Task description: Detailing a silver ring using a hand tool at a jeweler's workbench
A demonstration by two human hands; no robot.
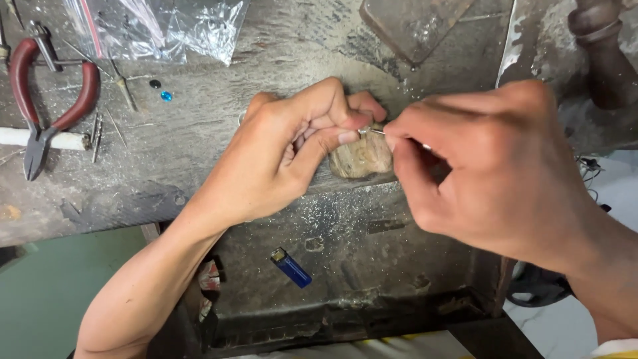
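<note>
A tiny metal piece (364,131) was pinched in the left hand (286,156) fingers, braced over a worn wooden peg (361,159) at the surface (199,153) edge. A thin tool (380,132) was gripped by the right hand (492,166), its tip at the piece. Steadiness would be served by keeping both hands rested; pliers (40,100) lay far left, a blue lighter (290,267) near

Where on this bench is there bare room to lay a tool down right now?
Bare patches: the bench top between the pliers and the left hand, and the lower tray right of the blue lighter. It is crowded at the upper left by the plastic bag, small bits and blue stone.
</note>
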